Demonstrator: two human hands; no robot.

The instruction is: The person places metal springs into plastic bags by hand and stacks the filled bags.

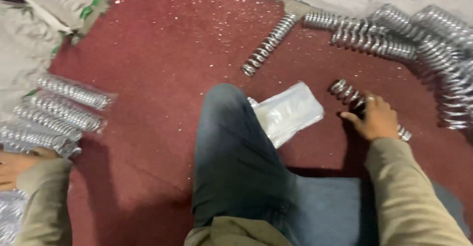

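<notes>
Red carpet [162,44] covers the floor, with pale sacking [29,39] up at the far left. Right hand [377,118] lies curled over a bare spring [345,92], fingers closing round its near part; the coil's long axis runs from up-left of the grip down to the right, one end poking out past the wrist. An empty clear bag [290,110] lies flat just left of that hand, beside the knee [226,127]. More loose springs [394,34] are heaped well beyond the grip. Left hand [12,167] sits far off, below bagged springs [64,108]; whether it holds anything I cannot tell.
</notes>
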